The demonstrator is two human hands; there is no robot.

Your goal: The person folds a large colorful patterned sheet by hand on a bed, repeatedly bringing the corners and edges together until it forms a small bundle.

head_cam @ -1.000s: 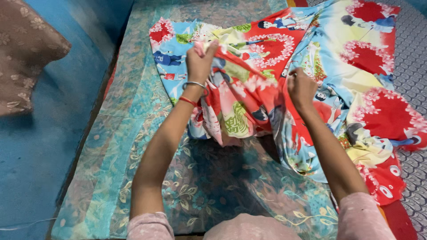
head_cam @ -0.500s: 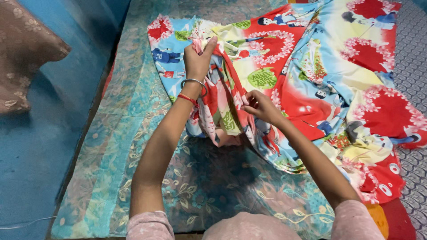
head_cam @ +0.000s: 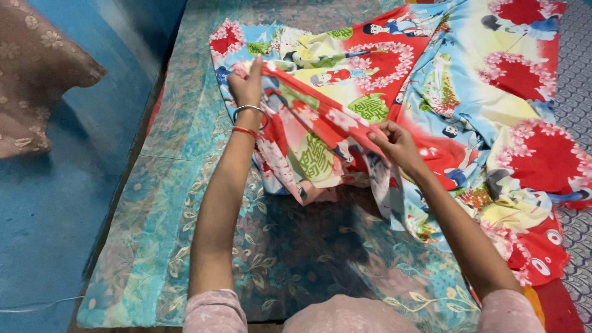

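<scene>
Since the frame half a second back: right hand (head_cam: 394, 143) has slid rightward along the hem and left hand (head_cam: 246, 85) has shifted left, stretching the held edge taut between them. Item: printed bedsheet (head_cam: 468, 92), red, blue and yellow, thin, soft and light by the look of its drape, likely to slump wherever unsupported; best held by pinching hem or corners, as both hands now do, fingers closed tight on cloth. Location: raised edge nearest, remainder spread beyond on teal floral mattress cover (head_cam: 185, 203); brown floral pillow (head_cam: 37, 80) far left.
</scene>
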